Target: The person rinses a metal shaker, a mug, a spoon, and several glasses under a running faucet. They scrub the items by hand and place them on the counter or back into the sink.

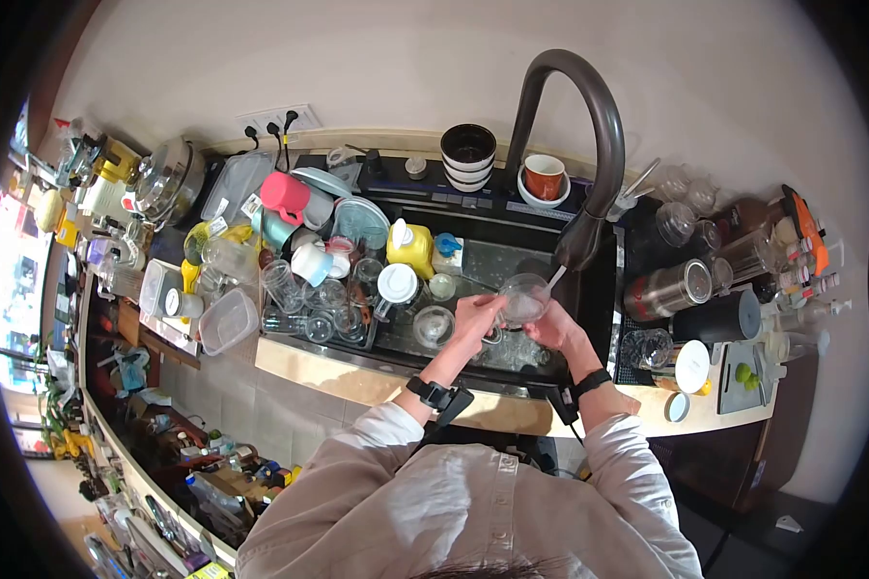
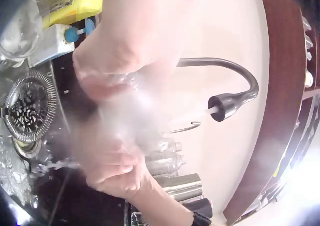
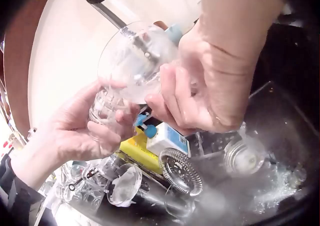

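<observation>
Both hands hold a clear drinking glass point(image 1: 524, 297) with a wide round bowl under the tap's running water. My left hand point(image 1: 475, 320) grips its ribbed lower part, seen at the left of the right wrist view. My right hand point(image 3: 210, 81) holds the bowl with bent fingers near the rim. Spray blurs the glass in the left wrist view. Water streams from the dark gooseneck tap point(image 1: 579, 239). Below the hands in the sink point(image 1: 492, 261) lies a coil-edged cocktail strainer point(image 3: 180, 171), with other glassware near it.
Left of the sink, glasses and containers crowd together near a yellow bottle point(image 1: 411, 251) and a pink-topped cup point(image 1: 285, 196). Stacked bowls point(image 1: 468, 159) and a red cup point(image 1: 544, 176) stand behind. To the right are a steel tumbler point(image 1: 668, 289) and a cutting board point(image 1: 741, 381).
</observation>
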`<control>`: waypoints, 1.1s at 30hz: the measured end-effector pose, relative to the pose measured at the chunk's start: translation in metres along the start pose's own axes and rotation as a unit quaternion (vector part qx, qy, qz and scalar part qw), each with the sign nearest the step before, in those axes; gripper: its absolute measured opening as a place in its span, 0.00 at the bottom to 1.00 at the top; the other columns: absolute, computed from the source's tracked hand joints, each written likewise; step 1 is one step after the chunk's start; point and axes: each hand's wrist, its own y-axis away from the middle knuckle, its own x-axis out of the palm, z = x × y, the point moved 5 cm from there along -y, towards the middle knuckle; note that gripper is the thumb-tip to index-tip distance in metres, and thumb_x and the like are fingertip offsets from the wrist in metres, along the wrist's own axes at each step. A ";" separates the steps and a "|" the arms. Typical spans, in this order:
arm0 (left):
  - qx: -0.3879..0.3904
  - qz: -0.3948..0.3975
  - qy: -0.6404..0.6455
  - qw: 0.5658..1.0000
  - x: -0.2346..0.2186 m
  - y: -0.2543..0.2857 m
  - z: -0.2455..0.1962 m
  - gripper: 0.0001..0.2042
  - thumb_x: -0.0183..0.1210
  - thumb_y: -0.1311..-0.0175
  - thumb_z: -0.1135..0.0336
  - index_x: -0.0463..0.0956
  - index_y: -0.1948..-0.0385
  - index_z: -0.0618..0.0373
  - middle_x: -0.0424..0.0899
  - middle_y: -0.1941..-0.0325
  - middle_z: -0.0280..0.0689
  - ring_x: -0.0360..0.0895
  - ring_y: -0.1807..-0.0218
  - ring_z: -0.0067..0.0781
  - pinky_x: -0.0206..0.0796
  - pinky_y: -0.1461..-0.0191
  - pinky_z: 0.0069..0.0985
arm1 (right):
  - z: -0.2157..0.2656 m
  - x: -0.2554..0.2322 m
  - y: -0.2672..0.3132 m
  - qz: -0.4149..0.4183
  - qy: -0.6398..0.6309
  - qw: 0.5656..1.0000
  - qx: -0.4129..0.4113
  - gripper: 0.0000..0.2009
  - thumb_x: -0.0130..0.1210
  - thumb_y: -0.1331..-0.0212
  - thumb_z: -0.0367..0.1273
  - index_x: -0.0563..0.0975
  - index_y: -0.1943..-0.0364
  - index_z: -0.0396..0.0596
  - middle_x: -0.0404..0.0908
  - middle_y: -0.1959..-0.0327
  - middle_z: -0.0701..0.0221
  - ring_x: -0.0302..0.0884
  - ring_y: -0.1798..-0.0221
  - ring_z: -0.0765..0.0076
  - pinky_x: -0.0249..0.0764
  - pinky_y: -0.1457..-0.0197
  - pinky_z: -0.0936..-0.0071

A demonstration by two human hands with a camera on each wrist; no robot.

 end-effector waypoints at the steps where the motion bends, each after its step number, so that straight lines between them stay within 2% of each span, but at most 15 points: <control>1: -0.007 -0.031 0.013 0.999 0.001 -0.002 0.005 0.11 0.62 0.41 0.61 0.80 0.69 0.61 0.82 0.71 0.32 0.76 0.79 0.19 0.52 0.85 0.14 | 0.004 0.000 0.000 -0.042 -0.008 0.999 -0.020 0.27 0.38 0.33 0.57 0.77 0.64 0.48 0.73 0.80 0.75 0.67 0.82 0.80 0.66 0.79 0.85; 4: -0.057 -0.010 0.061 0.996 0.014 -0.007 0.018 0.12 0.61 0.40 0.60 0.80 0.67 0.62 0.81 0.73 0.32 0.76 0.80 0.20 0.51 0.86 0.14 | 0.006 -0.009 0.000 -0.111 -0.040 0.985 -0.130 0.24 0.37 0.31 0.52 0.76 0.66 0.49 0.73 0.78 0.76 0.67 0.77 0.80 0.63 0.78 0.82; 7: -0.071 0.042 0.056 0.995 0.027 0.000 0.015 0.14 0.62 0.42 0.58 0.81 0.67 0.61 0.81 0.75 0.32 0.77 0.81 0.22 0.55 0.85 0.17 | 0.010 -0.030 0.006 -0.143 0.048 0.978 -0.147 0.23 0.37 0.32 0.50 0.76 0.68 0.48 0.70 0.81 0.76 0.64 0.80 0.79 0.58 0.79 0.79; 8: -0.097 0.060 0.055 0.992 0.030 0.003 0.014 0.14 0.62 0.42 0.56 0.80 0.69 0.59 0.82 0.73 0.31 0.78 0.79 0.22 0.56 0.83 0.17 | 0.011 -0.037 0.007 -0.150 0.041 0.978 -0.142 0.23 0.38 0.33 0.50 0.75 0.70 0.47 0.69 0.81 0.76 0.63 0.80 0.79 0.58 0.79 0.79; 10: -0.093 0.075 0.043 0.992 0.029 0.002 0.012 0.16 0.62 0.41 0.54 0.79 0.64 0.58 0.81 0.70 0.31 0.79 0.76 0.22 0.59 0.80 0.17 | 0.016 -0.045 0.011 -0.164 0.027 0.977 -0.135 0.24 0.39 0.34 0.51 0.75 0.73 0.46 0.67 0.83 0.76 0.62 0.80 0.80 0.57 0.78 0.80; 13: -0.079 0.063 0.087 0.991 0.020 -0.009 0.013 0.16 0.62 0.40 0.54 0.78 0.61 0.57 0.81 0.67 0.32 0.79 0.70 0.23 0.64 0.73 0.19 | 0.032 -0.049 0.024 -0.288 0.139 0.939 -0.125 0.26 0.43 0.36 0.54 0.76 0.73 0.44 0.68 0.85 0.71 0.67 0.81 0.71 0.64 0.74 0.74; 14: -0.073 0.052 0.113 0.990 0.017 -0.016 0.017 0.15 0.62 0.40 0.55 0.78 0.60 0.57 0.81 0.66 0.32 0.79 0.68 0.23 0.66 0.71 0.20 | 0.043 -0.046 0.033 -0.340 0.238 0.892 -0.178 0.24 0.46 0.37 0.52 0.76 0.73 0.44 0.70 0.84 0.69 0.70 0.79 0.66 0.66 0.72 0.71; 16: -0.068 0.060 0.150 0.985 0.017 -0.035 0.025 0.13 0.61 0.40 0.58 0.77 0.60 0.56 0.80 0.65 0.33 0.79 0.65 0.25 0.68 0.67 0.22 | 0.063 -0.025 0.054 -0.425 0.425 0.751 -0.272 0.22 0.52 0.39 0.50 0.77 0.72 0.43 0.73 0.80 0.65 0.74 0.75 0.56 0.71 0.68 0.65; 19: -0.069 0.056 0.170 0.981 0.022 -0.051 0.035 0.10 0.59 0.41 0.63 0.77 0.60 0.55 0.79 0.63 0.34 0.78 0.64 0.28 0.71 0.64 0.26 | 0.077 0.011 0.076 -0.380 0.513 0.631 -0.440 0.17 0.61 0.44 0.44 0.78 0.67 0.42 0.76 0.72 0.59 0.76 0.66 0.46 0.73 0.60 0.58; 20: -0.072 0.044 0.173 0.981 0.024 -0.054 0.038 0.10 0.59 0.41 0.63 0.77 0.60 0.55 0.79 0.63 0.34 0.78 0.64 0.29 0.72 0.64 0.27 | 0.078 0.018 0.075 -0.360 0.541 0.624 -0.433 0.15 0.65 0.48 0.39 0.77 0.65 0.41 0.75 0.66 0.59 0.77 0.62 0.48 0.73 0.60 0.57; 21: -0.075 0.032 0.176 0.981 0.025 -0.057 0.040 0.09 0.59 0.41 0.64 0.77 0.61 0.55 0.79 0.63 0.34 0.78 0.64 0.29 0.72 0.64 0.27 | 0.078 0.031 0.080 -0.346 0.557 0.619 -0.431 0.16 0.65 0.48 0.40 0.77 0.63 0.42 0.74 0.65 0.59 0.77 0.62 0.48 0.74 0.60 0.58; 23: -0.093 0.028 0.194 0.976 0.024 -0.061 0.047 0.09 0.59 0.41 0.64 0.76 0.61 0.55 0.79 0.63 0.34 0.78 0.64 0.30 0.72 0.64 0.28 | 0.075 0.043 0.079 -0.323 0.548 0.642 -0.429 0.16 0.66 0.49 0.37 0.78 0.61 0.43 0.74 0.64 0.59 0.77 0.62 0.49 0.75 0.59 0.59; 27: -0.103 -0.004 0.195 0.975 0.015 -0.054 0.048 0.09 0.60 0.41 0.64 0.75 0.62 0.54 0.79 0.64 0.35 0.78 0.65 0.30 0.72 0.63 0.28 | 0.071 0.058 0.084 -0.299 0.548 0.657 -0.423 0.16 0.67 0.51 0.34 0.78 0.59 0.44 0.73 0.63 0.60 0.78 0.62 0.50 0.76 0.59 0.61; 32: -0.048 -0.008 0.176 0.983 0.006 -0.046 0.038 0.12 0.61 0.41 0.63 0.75 0.58 0.53 0.79 0.59 0.34 0.77 0.58 0.28 0.73 0.61 0.28 | 0.074 0.067 0.098 -0.278 0.556 0.668 -0.408 0.15 0.67 0.52 0.33 0.78 0.60 0.44 0.74 0.61 0.63 0.79 0.63 0.52 0.77 0.60 0.62; 33: -0.032 -0.008 0.168 0.985 0.006 -0.042 0.033 0.12 0.62 0.40 0.63 0.75 0.57 0.54 0.79 0.58 0.33 0.77 0.57 0.27 0.73 0.60 0.28 | 0.073 0.066 0.100 -0.279 0.579 0.644 -0.415 0.15 0.67 0.52 0.32 0.77 0.60 0.45 0.74 0.61 0.63 0.79 0.62 0.52 0.77 0.60 0.61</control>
